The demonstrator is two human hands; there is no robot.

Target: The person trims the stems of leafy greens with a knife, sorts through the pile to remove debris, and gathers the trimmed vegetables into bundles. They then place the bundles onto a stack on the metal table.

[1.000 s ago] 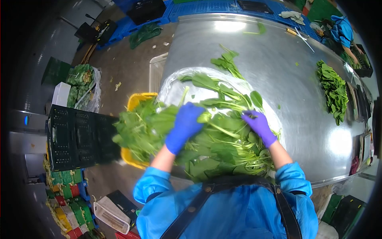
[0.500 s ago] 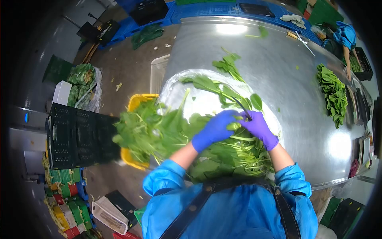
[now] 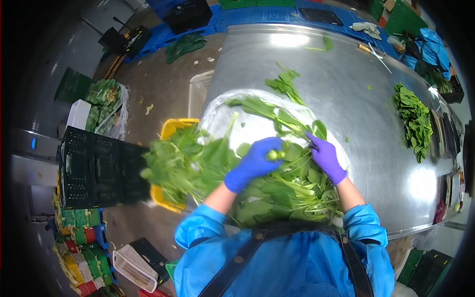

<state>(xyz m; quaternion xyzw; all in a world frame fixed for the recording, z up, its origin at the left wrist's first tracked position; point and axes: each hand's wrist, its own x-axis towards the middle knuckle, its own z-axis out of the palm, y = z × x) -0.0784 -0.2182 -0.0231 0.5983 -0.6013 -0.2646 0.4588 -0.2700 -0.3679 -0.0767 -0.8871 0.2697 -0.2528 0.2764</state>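
Observation:
My left hand (image 3: 255,163), in a blue-purple glove, is closed around a bunch of leafy greens (image 3: 275,155), with the pale stem ends showing at its fingers. My right hand (image 3: 326,157), gloved in purple, is closed on a slim dark tool that looks like a small knife (image 3: 312,144), mostly hidden by the fingers. The two hands are apart. Beneath them a heap of loose leafy greens (image 3: 302,190) lies on a clear plastic sheet (image 3: 222,106). More stalks (image 3: 257,108) rest just beyond my hands.
A metal table (image 3: 366,123) carries a stack of greens (image 3: 414,121) on the right and a knife-like tool (image 3: 378,58) at the back. On the left stand a yellow crate (image 3: 173,127) with greens over it and dark crates (image 3: 99,171). Blue clothing (image 3: 433,47) shows at far right.
My left hand has moved left and slightly down with the greens, away from my right hand. My right hand has shifted slightly right. The forearms at far right no longer show.

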